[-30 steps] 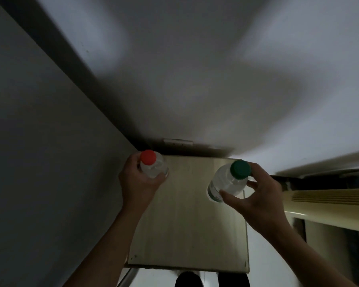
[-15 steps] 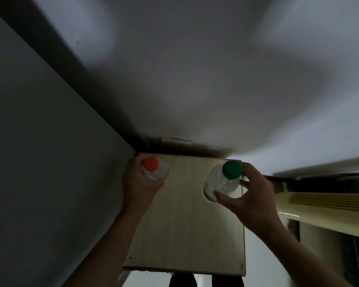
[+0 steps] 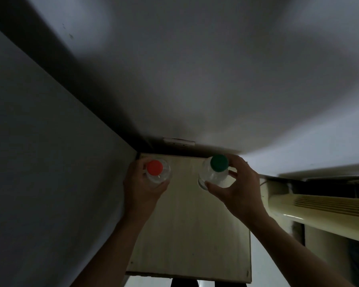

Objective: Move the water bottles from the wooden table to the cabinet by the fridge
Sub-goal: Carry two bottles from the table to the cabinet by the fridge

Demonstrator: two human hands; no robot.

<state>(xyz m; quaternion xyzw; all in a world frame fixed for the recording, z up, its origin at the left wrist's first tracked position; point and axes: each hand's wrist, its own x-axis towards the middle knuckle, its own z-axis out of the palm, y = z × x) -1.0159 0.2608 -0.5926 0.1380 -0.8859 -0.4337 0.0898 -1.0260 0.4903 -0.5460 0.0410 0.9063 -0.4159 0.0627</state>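
Observation:
I look straight down on a pale wooden cabinet top (image 3: 191,235). My left hand (image 3: 141,191) grips a clear water bottle with a red cap (image 3: 155,168) at the top's back left corner, against the grey wall. My right hand (image 3: 238,189) grips a second clear bottle with a green cap (image 3: 219,162) near the back right corner; this bottle leans slightly. Whether either bottle's base touches the wood is hidden by the bottles themselves.
A grey side panel (image 3: 39,162) runs along the left of the cabinet. A white wall (image 3: 216,79) stands behind it, with a small white fitting (image 3: 178,141) at its foot. A cream appliance (image 3: 319,206) with ribbed vents sits to the right.
Both hands have carried their bottles further back over the cabinet top, toward the wall. The green-capped bottle now stands straighter and closer to the back edge.

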